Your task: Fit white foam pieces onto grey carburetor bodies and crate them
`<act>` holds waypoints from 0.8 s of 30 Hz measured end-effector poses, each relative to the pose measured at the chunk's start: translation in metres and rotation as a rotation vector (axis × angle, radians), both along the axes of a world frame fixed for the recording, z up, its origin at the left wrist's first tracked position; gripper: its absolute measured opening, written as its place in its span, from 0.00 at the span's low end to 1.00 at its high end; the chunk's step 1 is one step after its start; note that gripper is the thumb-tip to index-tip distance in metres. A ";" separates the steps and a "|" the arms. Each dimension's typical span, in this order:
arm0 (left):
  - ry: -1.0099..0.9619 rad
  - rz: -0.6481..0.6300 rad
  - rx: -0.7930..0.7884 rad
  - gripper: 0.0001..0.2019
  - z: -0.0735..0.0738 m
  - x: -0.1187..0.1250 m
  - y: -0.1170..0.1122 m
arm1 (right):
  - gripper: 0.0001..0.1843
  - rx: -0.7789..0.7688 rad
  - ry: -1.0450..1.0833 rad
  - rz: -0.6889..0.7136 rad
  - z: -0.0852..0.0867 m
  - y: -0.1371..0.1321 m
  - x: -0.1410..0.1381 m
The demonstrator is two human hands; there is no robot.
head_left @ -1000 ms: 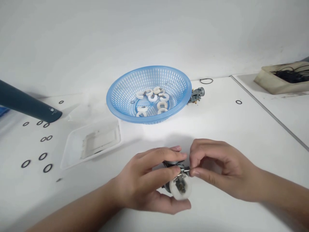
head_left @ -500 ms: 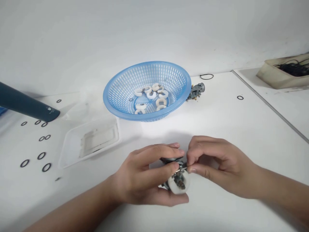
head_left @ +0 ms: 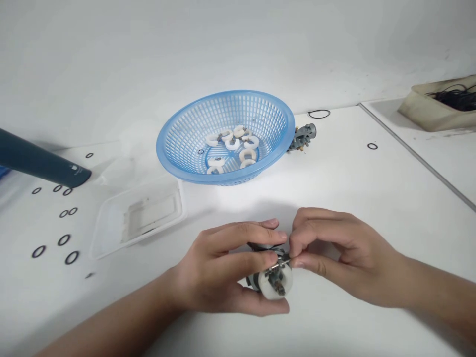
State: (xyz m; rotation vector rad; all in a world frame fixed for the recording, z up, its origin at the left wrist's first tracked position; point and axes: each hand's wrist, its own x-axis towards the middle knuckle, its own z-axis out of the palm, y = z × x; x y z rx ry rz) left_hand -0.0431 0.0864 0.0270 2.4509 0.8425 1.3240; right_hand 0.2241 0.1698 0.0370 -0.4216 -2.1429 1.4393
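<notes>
Slightly nearer: round blue mesh basket [head_left: 178, 144]

On the table [head_left: 372, 198], the basket [head_left: 186, 144] stood at the centre rear, with ring-shaped pieces [head_left: 233, 144] lying in it. A small metal part [head_left: 303, 136] lay just beside the basket's right rim, a large O-ring [head_left: 319, 113] behind that part, and a small O-ring [head_left: 372, 146] further right. A shallow tray [head_left: 107, 228] lay in front of and left of the basket. Loose O-rings [head_left: 63, 240] were scattered left of the tray, a tapered tube [head_left: 37, 161] behind them. A bin [head_left: 420, 116] sat at far right rear, cords [head_left: 455, 96] in it. Both hands met in front of the basket: the left hand [head_left: 219, 270] held the assembly [head_left: 275, 282], the right hand [head_left: 334, 253] touching it from the right.
</notes>
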 end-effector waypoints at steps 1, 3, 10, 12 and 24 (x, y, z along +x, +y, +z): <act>0.003 0.003 -0.002 0.34 0.001 0.000 0.000 | 0.06 -0.022 0.000 -0.005 0.000 -0.001 0.000; 0.020 0.010 -0.007 0.33 0.002 0.001 0.000 | 0.07 -0.070 -0.002 -0.012 -0.001 -0.002 -0.001; -0.010 -0.001 0.000 0.30 0.001 0.001 -0.001 | 0.06 -0.109 0.003 -0.033 -0.001 -0.007 0.000; -0.002 0.007 -0.004 0.29 0.001 0.001 -0.002 | 0.06 -0.104 0.001 -0.031 -0.001 -0.007 0.000; -0.054 -0.065 -0.078 0.24 0.005 0.001 0.001 | 0.07 -0.050 0.000 -0.014 -0.002 -0.009 0.000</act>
